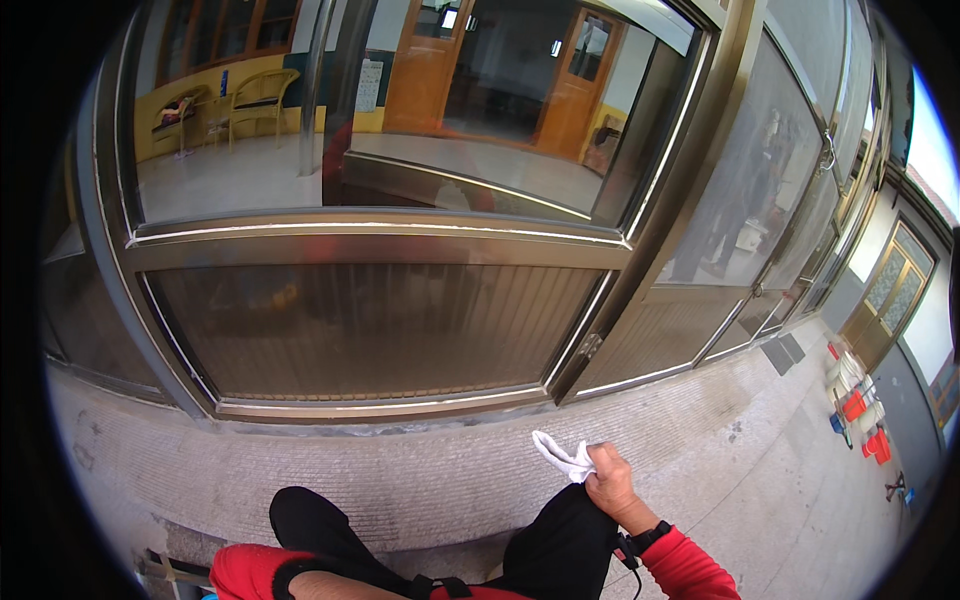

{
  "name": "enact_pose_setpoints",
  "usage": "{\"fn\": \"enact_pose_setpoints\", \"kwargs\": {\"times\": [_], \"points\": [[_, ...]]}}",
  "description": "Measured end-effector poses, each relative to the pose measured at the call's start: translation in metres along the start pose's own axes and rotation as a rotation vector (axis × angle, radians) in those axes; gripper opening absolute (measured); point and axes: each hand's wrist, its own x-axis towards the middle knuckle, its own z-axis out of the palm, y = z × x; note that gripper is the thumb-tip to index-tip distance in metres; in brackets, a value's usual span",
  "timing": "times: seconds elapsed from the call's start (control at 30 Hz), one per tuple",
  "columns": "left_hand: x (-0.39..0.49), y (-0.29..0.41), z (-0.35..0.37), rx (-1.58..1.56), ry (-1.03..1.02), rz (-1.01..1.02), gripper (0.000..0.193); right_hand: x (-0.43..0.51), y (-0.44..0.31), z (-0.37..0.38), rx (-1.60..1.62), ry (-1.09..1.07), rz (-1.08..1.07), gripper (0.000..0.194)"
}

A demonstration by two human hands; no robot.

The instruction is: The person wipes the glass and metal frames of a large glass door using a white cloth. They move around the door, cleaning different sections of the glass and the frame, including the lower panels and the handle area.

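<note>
A white cloth (566, 457) is gripped in my right hand (613, 480), which is by my right knee, with a dark band on the wrist. Part of the cloth sticks out to the left of the fist. My left hand is out of view; only the red sleeve and bare forearm show at the bottom edge. Before me stands a metal-framed glass door (379, 244), with glass above and a ribbed brown panel (375, 330) below. Through the glass a room with wicker chairs (262, 97) and wooden doors (574, 86) can be seen.
A ridged stone step (360, 472) runs along the foot of the door. Farther right, a grey mat (782, 354) lies by the glazed wall (750, 172). Several buckets, one of them red (853, 405), stand near a grey and white wall. A dark frame-like object (180, 574) is at the lower left.
</note>
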Motion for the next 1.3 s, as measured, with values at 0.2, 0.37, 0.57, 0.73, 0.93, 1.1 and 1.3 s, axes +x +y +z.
{"fn": "enact_pose_setpoints", "kwargs": {"times": [0.2, 0.37, 0.57, 0.73, 0.93, 1.1, 1.3], "points": [[-0.013, -0.003, -0.001, 0.126, 0.042, 0.076, 0.058, -0.001, 0.0, 0.0, -0.008, 0.0, 0.0, 0.037], [-0.005, -0.021, -0.031, 0.058, -0.134, 0.287, 0.053, -0.002, 0.003, 0.002, -0.016, -0.01, 0.01, 0.039], [0.007, -0.017, -0.042, 0.582, -0.204, 0.403, 0.031, -0.002, 0.004, 0.003, -0.013, -0.012, 0.03, 0.038], [0.023, -0.028, -0.039, 0.775, -0.177, 0.52, 0.027, -0.005, 0.006, 0.002, 0.007, 0.018, 0.024, 0.039], [0.029, -0.032, -0.043, 0.69, -0.179, 0.455, 0.023, -0.006, 0.008, 0.001, 0.021, 0.016, 0.033, 0.041], [0.033, -0.032, -0.048, 0.721, -0.201, 0.424, 0.02, -0.008, 0.009, -0.003, 0.007, 0.042, 0.035, 0.038], [0.046, -0.029, -0.043, 0.771, -0.179, 0.321, 0.015, -0.01, 0.011, -0.007, 0.004, -0.005, 0.053, 0.036]]}}
